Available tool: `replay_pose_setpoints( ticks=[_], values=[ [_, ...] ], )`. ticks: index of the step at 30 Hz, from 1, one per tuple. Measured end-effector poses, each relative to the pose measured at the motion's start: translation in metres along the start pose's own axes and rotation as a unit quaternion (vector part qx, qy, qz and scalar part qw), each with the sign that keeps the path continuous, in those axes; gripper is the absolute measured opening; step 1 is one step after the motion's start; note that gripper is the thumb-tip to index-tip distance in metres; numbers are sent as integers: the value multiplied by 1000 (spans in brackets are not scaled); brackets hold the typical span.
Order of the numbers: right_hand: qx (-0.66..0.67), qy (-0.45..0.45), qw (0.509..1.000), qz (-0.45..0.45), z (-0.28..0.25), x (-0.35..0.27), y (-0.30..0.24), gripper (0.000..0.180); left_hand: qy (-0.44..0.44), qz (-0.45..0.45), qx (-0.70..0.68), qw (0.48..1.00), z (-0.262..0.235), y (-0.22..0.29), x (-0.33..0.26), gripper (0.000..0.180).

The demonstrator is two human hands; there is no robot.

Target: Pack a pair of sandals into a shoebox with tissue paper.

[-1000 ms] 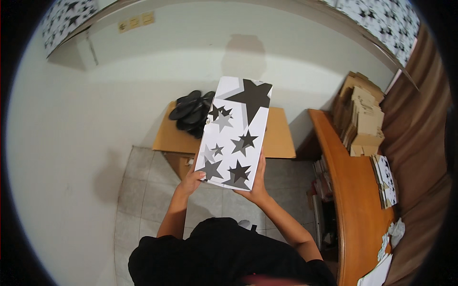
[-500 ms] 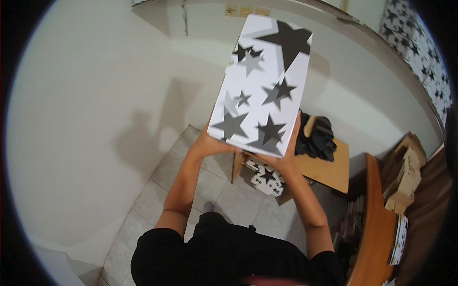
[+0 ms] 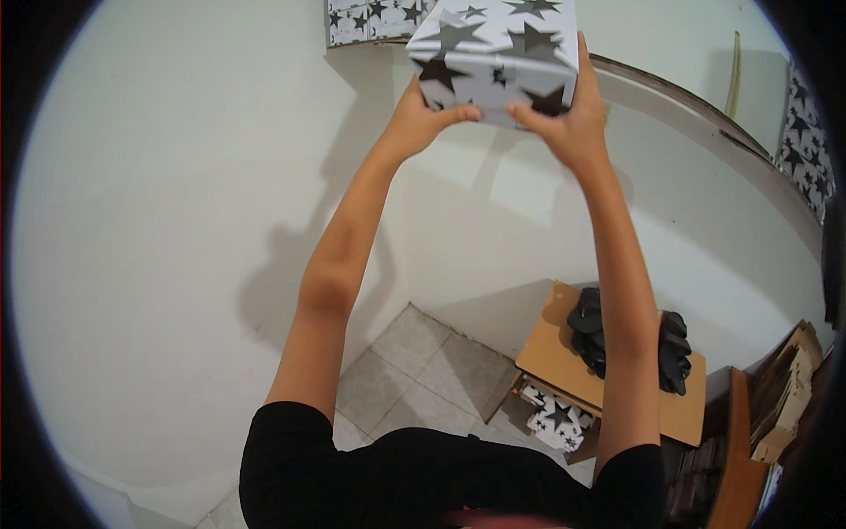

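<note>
A white box [image 3: 498, 75] printed with black and grey stars is raised high in front of me, near the top of the view. My left hand [image 3: 421, 122] grips its lower left corner, thumb along the near face. On the opposite side my right hand [image 3: 573, 119] clasps the lower right corner, its thumb at the bottom edge and fingers up the side. Both arms are stretched out. The box's far end is cut off by the picture's edge. Just left of it, similar star-patterned boxes [image 3: 370, 22] stand on a high shelf [image 3: 670, 99].
More star-patterned material [image 3: 806, 145] is at the shelf's right end. Below stands a small wooden table [image 3: 551, 339] with a black bundle [image 3: 674, 353] on top and star-patterned items [image 3: 560, 421] underneath. Flattened cardboard [image 3: 789, 392] leans by wooden furniture [image 3: 736, 450] at right.
Both hands have lifted the box upward and away from me; its near end now faces me. The view has shifted, and star-patterned boxes on the shelf have come into sight.
</note>
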State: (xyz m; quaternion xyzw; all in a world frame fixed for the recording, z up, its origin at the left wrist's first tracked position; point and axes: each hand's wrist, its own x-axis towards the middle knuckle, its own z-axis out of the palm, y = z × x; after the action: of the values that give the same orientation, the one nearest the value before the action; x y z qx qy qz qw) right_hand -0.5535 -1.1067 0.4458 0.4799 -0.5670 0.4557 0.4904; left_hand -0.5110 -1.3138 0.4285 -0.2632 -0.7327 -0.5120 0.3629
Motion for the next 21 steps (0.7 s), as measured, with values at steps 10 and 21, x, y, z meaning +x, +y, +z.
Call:
replay_pose_setpoints(
  ticks=[10,21],
  values=[
    [-100,-71,992,39,74,96,90,104,-56,17,29,998,-66,-64,121,69],
    [-170,-139,960,174,107,143,153,103,-14,-40,177,983,-94,-90,185,78]
  ],
)
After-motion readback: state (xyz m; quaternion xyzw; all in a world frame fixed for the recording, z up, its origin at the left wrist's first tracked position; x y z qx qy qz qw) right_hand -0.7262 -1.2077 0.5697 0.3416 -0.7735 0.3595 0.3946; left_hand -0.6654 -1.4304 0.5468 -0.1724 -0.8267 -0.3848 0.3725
